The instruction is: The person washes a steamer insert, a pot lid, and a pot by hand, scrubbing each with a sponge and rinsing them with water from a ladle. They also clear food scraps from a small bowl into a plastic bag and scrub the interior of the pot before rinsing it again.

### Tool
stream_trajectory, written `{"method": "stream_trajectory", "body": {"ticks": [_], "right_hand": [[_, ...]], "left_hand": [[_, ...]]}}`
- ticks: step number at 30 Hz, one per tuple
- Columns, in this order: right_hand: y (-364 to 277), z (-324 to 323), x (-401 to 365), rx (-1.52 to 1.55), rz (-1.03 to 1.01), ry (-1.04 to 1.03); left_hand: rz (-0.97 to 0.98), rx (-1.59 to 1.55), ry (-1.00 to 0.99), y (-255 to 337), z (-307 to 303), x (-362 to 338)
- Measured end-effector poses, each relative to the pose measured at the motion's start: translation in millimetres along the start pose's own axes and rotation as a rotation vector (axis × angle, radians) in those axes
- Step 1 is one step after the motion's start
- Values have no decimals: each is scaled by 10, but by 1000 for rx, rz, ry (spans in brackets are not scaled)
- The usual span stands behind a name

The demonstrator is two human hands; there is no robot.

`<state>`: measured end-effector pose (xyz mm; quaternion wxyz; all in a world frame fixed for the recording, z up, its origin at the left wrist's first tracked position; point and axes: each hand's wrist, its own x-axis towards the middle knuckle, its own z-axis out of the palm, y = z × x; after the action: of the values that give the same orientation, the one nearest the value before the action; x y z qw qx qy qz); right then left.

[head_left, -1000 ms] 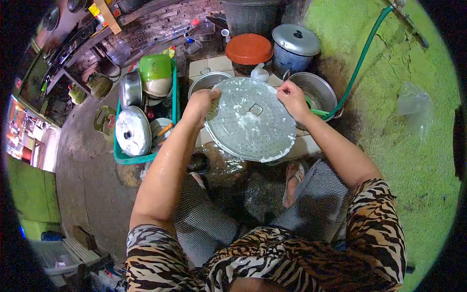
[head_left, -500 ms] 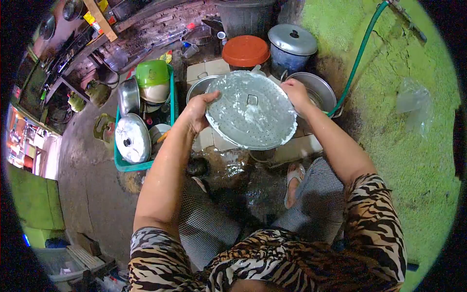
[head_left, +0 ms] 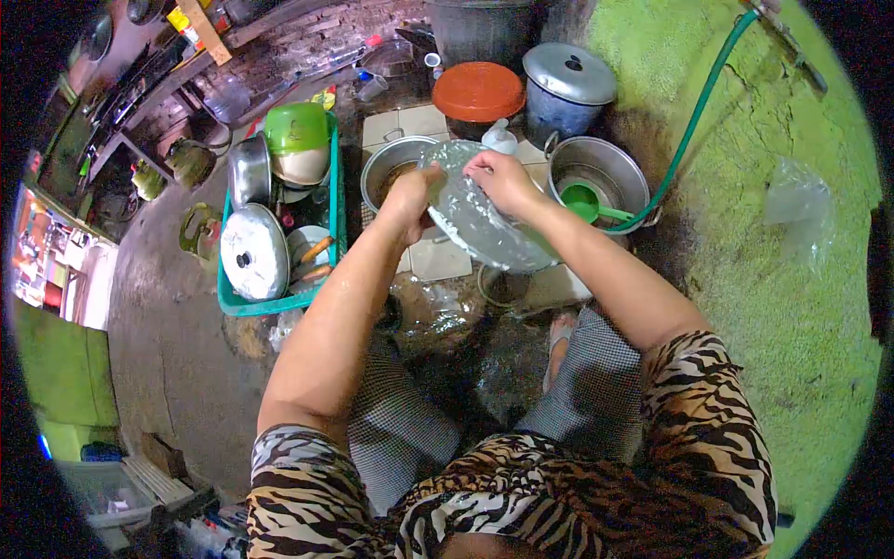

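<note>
A round metal lid (head_left: pixel 484 219) with white suds and small holes is held tilted in front of me. My left hand (head_left: pixel 413 200) grips its left edge, thumb on the upper face. My right hand (head_left: pixel 503 184) is over the lid's upper part with its fingers bent together; whatever is between them is too small to make out. Behind the lid stand a metal pot (head_left: pixel 374 172) on the left and a larger pot (head_left: pixel 610 154) on the right, with a green dipper (head_left: pixel 581 201) inside.
At the left, a teal basket (head_left: pixel 341 200) holds bowls, a lid and utensils. An orange-lidded container (head_left: pixel 478 91) and a lidded blue pot (head_left: pixel 569 79) stand at the back. A green hose (head_left: pixel 694 116) runs down into the right pot.
My right hand has left the lid's right edge and moved left over its upper face. The lid is now more steeply tilted, and the green dipper has come into view.
</note>
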<state>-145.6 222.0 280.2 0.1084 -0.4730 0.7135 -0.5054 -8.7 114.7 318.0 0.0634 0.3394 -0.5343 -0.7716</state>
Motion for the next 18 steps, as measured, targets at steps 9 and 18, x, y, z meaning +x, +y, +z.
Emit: {"method": "stream_trajectory", "body": {"ticks": [9, 18], "right_hand": [[-37, 129, -24, -106, -126, 59], [-63, 128, -24, -78, 35, 75]], "left_hand": [[174, -214, 109, -29, 8, 93], [229, -381, 170, -154, 8, 241]]}}
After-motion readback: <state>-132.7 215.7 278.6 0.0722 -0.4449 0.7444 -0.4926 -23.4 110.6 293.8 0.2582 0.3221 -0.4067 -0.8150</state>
